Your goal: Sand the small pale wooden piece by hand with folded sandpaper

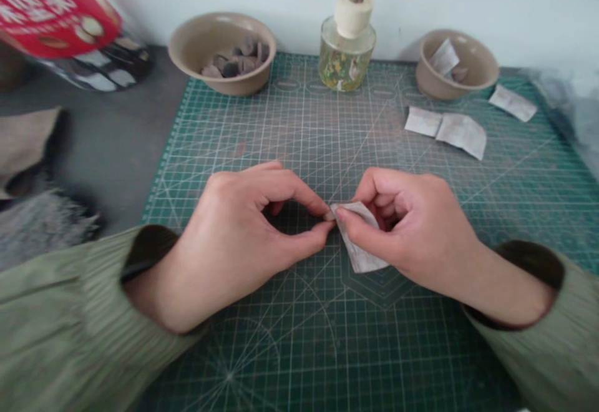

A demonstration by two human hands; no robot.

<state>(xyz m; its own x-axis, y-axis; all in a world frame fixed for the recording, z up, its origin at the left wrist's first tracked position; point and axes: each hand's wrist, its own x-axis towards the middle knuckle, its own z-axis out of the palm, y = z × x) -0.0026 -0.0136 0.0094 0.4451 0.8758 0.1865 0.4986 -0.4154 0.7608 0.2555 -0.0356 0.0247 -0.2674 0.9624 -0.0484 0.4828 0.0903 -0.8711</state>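
Over the middle of the green cutting mat (262,143), my left hand (243,231) pinches a tiny light-brown piece (329,216) between thumb and index finger; most of it is hidden by the fingertips. My right hand (412,218) is closed on a small, worn grey sheet that looks like sandpaper (360,243). Its thumb presses the sheet's near corner against the piece, so the two hands almost meet. The sheet's lower part hangs free over the mat. The right hand's other fingers are curled behind the sheet.
A brown bowl (187,50) with several small dark lumps stands back left, a reed diffuser (346,56) back centre. Another bowl (435,84) back right holds a sheet scrap. More scraps (461,134) lie before it. A red-labelled jar (60,12) and grey cloth (28,143) are left.
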